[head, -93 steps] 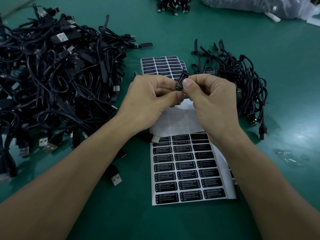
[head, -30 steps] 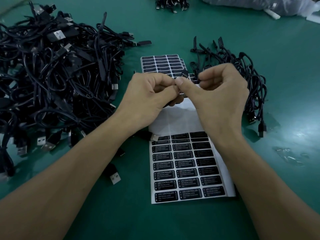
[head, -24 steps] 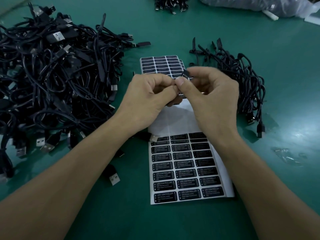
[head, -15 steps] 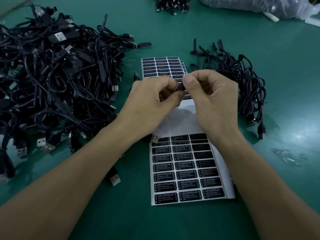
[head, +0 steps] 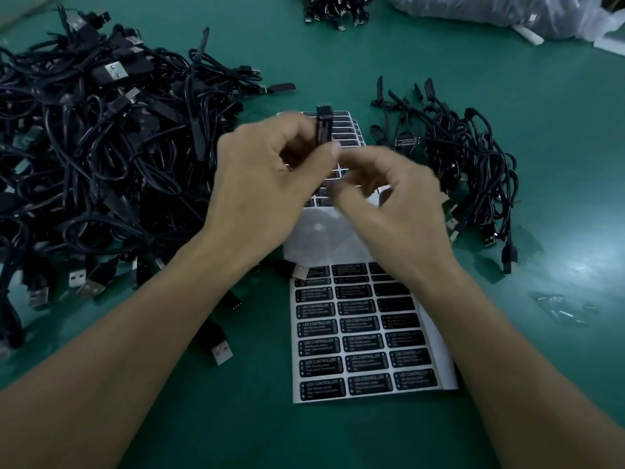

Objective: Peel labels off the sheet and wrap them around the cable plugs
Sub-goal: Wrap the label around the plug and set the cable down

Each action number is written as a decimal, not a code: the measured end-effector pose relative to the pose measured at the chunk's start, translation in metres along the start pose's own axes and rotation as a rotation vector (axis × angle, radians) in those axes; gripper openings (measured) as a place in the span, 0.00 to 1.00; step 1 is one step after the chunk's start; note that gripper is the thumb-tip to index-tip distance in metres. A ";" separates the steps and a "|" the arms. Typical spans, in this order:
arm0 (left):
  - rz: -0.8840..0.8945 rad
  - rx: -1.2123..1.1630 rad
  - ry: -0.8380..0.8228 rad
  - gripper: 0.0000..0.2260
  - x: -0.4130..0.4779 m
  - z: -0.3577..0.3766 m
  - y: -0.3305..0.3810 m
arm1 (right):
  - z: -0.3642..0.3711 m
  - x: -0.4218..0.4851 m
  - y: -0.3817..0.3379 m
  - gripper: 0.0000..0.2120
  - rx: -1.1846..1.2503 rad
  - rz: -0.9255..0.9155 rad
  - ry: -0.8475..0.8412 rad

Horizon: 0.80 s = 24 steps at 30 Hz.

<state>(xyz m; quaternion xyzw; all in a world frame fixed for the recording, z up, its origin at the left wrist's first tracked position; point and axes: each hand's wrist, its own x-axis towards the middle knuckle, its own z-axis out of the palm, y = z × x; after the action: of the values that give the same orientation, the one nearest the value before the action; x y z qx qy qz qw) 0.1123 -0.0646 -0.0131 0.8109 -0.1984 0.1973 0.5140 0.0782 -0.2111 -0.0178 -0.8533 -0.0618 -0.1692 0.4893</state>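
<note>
My left hand (head: 267, 191) grips a black cable plug (head: 324, 128) and holds it upright above the table. My right hand (head: 395, 204) sits just right of and below the plug, apart from it, blurred, with fingers loosely curled and nothing seen in them. The label sheet (head: 358, 336) lies flat under my wrists, its upper part bare white backing and its lower rows full of black labels. A second stack of label sheets (head: 348, 130) lies behind my hands, partly hidden.
A big tangle of black USB cables (head: 88, 154) fills the left of the green table. A smaller cable pile (head: 473, 164) lies at the right. A loose USB plug (head: 220, 350) rests by my left forearm. A plastic bag (head: 507, 11) and another cable bundle (head: 338, 10) sit at the far edge.
My right hand has let go of the plug and dropped down to the right. My left hand has raised the plug upright.
</note>
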 end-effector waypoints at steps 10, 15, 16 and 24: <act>-0.099 -0.415 0.078 0.10 0.005 -0.004 0.001 | 0.006 -0.002 0.001 0.03 -0.139 -0.074 -0.183; -0.257 -0.497 0.232 0.11 0.011 -0.013 -0.004 | 0.004 -0.003 -0.002 0.07 0.041 -0.041 -0.036; -0.266 -0.488 0.236 0.12 0.011 -0.013 -0.004 | 0.003 -0.002 -0.002 0.08 0.029 -0.047 -0.017; -0.381 -0.491 0.307 0.20 0.012 -0.019 -0.006 | -0.031 0.013 0.008 0.08 -0.154 -0.005 0.396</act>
<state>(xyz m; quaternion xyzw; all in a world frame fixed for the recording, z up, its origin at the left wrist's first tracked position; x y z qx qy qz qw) 0.1237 -0.0464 -0.0035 0.6465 -0.0053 0.1640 0.7451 0.0857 -0.2420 -0.0052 -0.8382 0.0464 -0.3390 0.4247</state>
